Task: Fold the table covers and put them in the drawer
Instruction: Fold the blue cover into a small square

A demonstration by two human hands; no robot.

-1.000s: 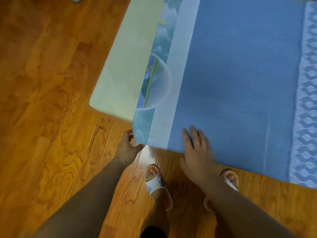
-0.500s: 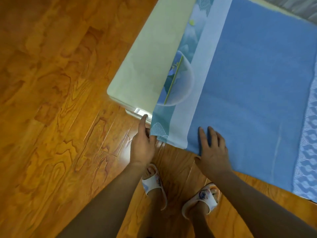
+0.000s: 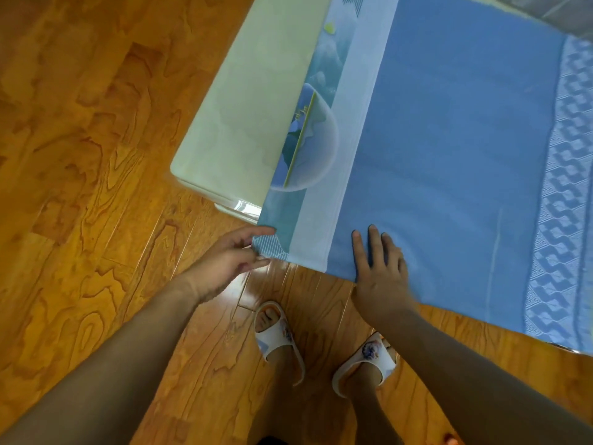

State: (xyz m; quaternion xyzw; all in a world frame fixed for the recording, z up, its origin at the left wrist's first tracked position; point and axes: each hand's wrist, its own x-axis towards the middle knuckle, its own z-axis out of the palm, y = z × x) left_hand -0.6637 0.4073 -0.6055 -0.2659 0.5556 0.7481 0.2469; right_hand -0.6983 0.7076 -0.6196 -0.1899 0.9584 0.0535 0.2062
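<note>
A blue table cover [image 3: 449, 149] with a pale stripe and a patterned right border lies spread over a pale green table [image 3: 244, 117], its near edge hanging past the table's front. A printed cover [image 3: 308, 139] with a bubble picture shows along its left side. My left hand [image 3: 224, 264] pinches the near-left corner of the cloth between thumb and fingers. My right hand [image 3: 382, 271] lies flat, fingers straight, pressing on the blue cover near its front edge.
A wooden floor [image 3: 96, 187] surrounds the table on the left and front. My two feet in white slippers [image 3: 276, 335] stand just in front of the table. A grey surface [image 3: 564, 8] shows at the top right corner.
My left hand has come up to the cloth's near-left corner and taken it between thumb and fingers. My right hand stays flat on the blue cover. The view has shifted left.
</note>
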